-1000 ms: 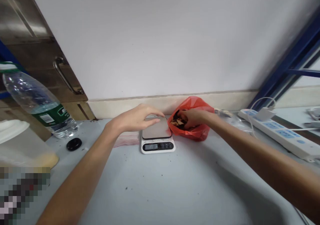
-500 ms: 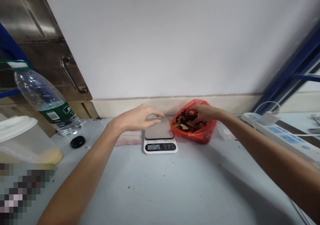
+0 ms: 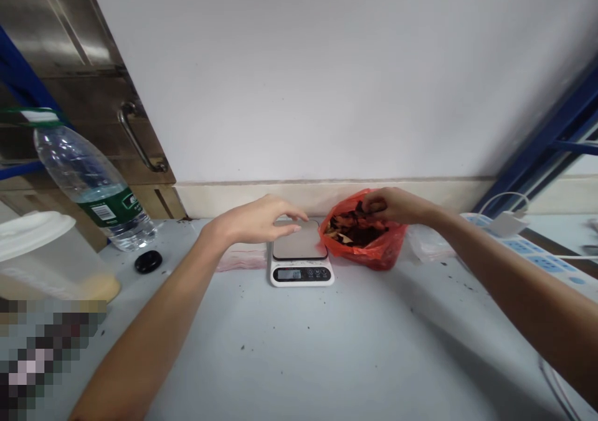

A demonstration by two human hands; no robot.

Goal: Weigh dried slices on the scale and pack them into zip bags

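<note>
My left hand [image 3: 261, 218] hovers over the left side of a white digital kitchen scale [image 3: 301, 274], fingers and thumb apart with nothing between them. The scale's bare metal plate shows below the fingertips, and its display is lit. Against the scale's right side stands an open red plastic bag [image 3: 385, 256]. Inside it lie dried, curled brown and tan pieces [image 3: 348, 231] that look like dried peel. At the bag's far right rim is my right hand [image 3: 385, 206], its fingers curled together just above the contents. What they hold, if anything, is hidden.
To the left stand a large water bottle [image 3: 109, 209], a lidded plastic tub [image 3: 42, 259] and a black cap [image 3: 148, 261]. Thin pinkish bags [image 3: 240, 258] lie left of the scale, clear plastic [image 3: 427, 243] right of the red bag. A power strip [image 3: 537, 253] is farther right.
My right hand has risen from within the bag's contents to its upper right rim, with the fingers curling in. My left hand has hardly moved. The view has shifted slightly.
</note>
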